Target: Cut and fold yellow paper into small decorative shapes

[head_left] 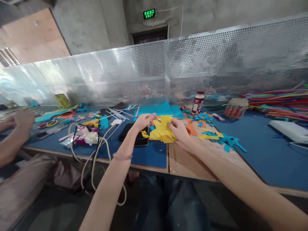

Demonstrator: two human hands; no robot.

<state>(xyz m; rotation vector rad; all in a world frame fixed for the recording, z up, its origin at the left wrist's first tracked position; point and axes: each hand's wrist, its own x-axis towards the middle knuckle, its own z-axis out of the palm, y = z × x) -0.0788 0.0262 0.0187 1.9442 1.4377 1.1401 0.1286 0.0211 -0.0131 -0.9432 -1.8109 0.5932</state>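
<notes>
My right hand (180,131) is closed on a yellow strip of paper or felt (166,123), which stands up between thumb and fingers. Below it, more yellow strips (161,136) overlap in a layered bundle. At the left side of this bundle is my left hand (143,122), its fingers bent together near the yellow edge; what they pinch, if anything, is too small to make out. Under my left wrist lies a dark phone (141,141) with a lit clock, and a small yellow scrap (144,134) is over it.
Blue sheets (154,111) lie behind my hands. To the right are cut blue strips (228,141), a dark red bottle (198,102), a jar (236,107) and coloured pipe cleaners (284,101). Pale cables (95,157) hang off the edge. Another person's hand (24,120) is far left.
</notes>
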